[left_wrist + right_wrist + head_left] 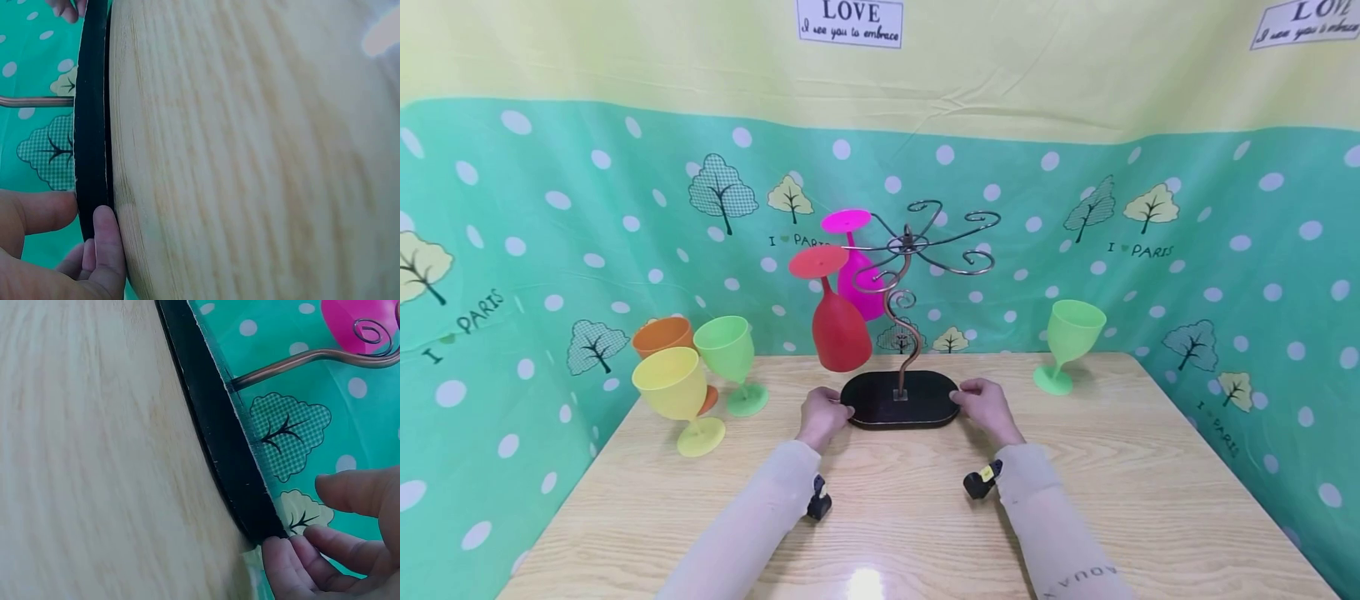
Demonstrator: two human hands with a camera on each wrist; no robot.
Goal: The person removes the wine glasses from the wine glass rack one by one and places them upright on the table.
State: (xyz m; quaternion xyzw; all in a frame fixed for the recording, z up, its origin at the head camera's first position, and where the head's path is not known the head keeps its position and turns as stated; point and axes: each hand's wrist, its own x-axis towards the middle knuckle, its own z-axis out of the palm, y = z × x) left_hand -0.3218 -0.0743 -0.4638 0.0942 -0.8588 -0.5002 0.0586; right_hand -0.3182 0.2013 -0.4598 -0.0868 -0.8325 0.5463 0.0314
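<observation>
A wire stand (906,333) has a black oval base (898,412), a curved copper-coloured stem and several curled arms on top. Upside down on its left side hang a red goblet (842,333) and a magenta goblet (865,287). My left hand (822,417) pinches the base's left end, thumb on the top edge and fingertips against the side. At the right end is my right hand (988,410). In the right wrist view its fingertips (278,556) touch the end of the base, while the thumb stands apart above it.
On the table's left stand a yellow goblet (670,387), an orange goblet (658,335) partly hidden behind it and a green goblet (726,350). Another green goblet (1075,333) stands upright at the back right. A patterned green cloth (1000,283) surrounds the wooden table (910,517).
</observation>
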